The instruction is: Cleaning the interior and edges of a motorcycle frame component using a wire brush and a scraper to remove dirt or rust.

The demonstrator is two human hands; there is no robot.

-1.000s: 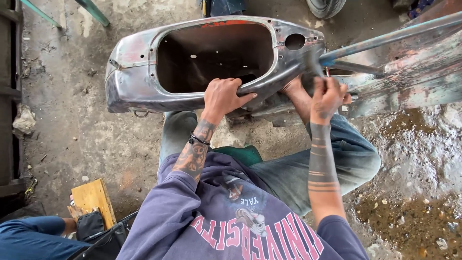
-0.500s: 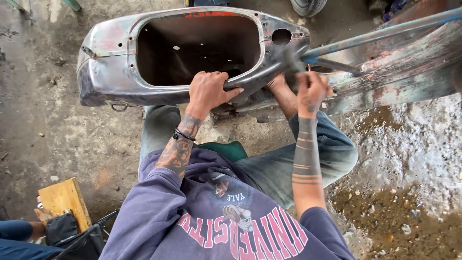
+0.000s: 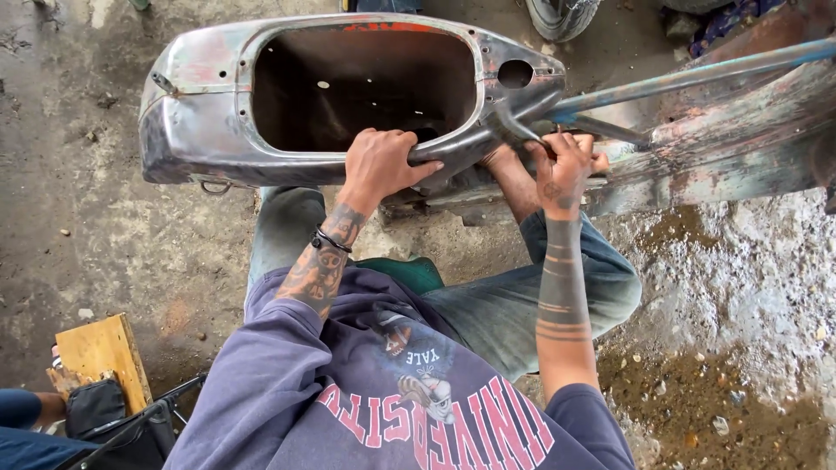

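Note:
A stripped, bare-metal scooter body shell (image 3: 200,122) lies on the ground in front of me, its large seat opening facing up. My left hand (image 3: 379,165) is clamped over the near rim of that opening. My right hand (image 3: 566,170) is closed around a grey metal tool (image 3: 514,126) whose head rests against the shell's narrow end, beside a small round hole (image 3: 515,74). A skin-coloured limb (image 3: 514,187) shows just left of my right wrist; I cannot tell whose it is. My knees in jeans sit under the shell.
The scooter's long rusty frame and a blue-grey tube (image 3: 723,144) run off to the right. A tyre (image 3: 562,17) stands at the top. A wooden block (image 3: 104,352) and a black bag (image 3: 100,409) lie at lower left, beside another person's blue-clad limb (image 3: 17,418). Rubble covers the right ground.
Both hands keep their hold. My right hand and the tool have shifted slightly along the shell's narrow end, and my view has moved a little over the shell.

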